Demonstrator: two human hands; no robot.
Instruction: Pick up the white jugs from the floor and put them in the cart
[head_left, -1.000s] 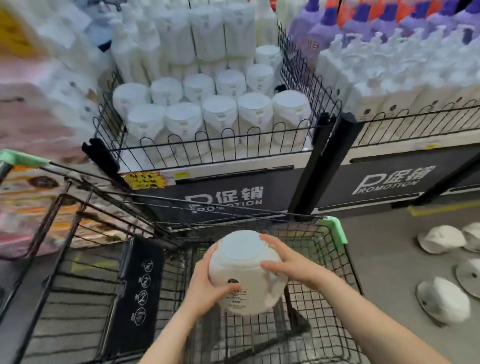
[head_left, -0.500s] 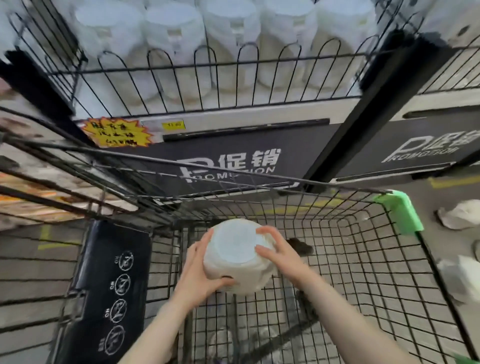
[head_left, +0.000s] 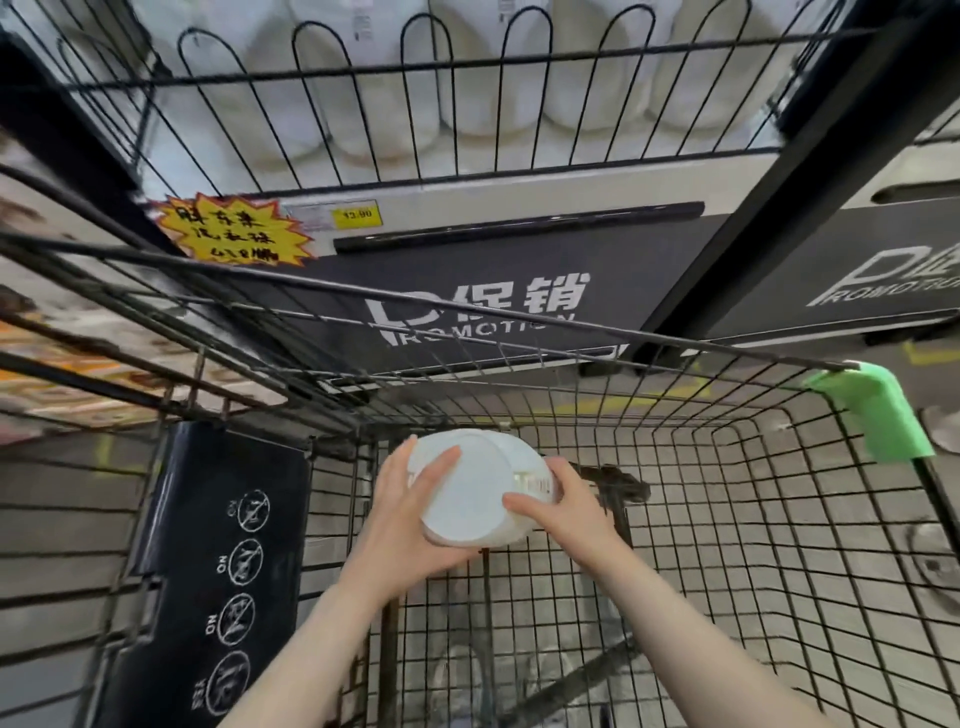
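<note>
Left hand (head_left: 415, 525) and right hand (head_left: 571, 512) clasping white jug (head_left: 475, 493) from either side, fingers wrapped round it. Jug hanging tilted inside cart (head_left: 779, 545), wire floor directly beneath, near left corner.

You hold one white jug (head_left: 475, 491) inside the cart (head_left: 727, 519), above its wire floor. The jug is tilted on its side, its flat round base turned toward you; a label strip shows on its right flank. The cart is a black wire basket with a green corner bumper on its right rim.
</note>
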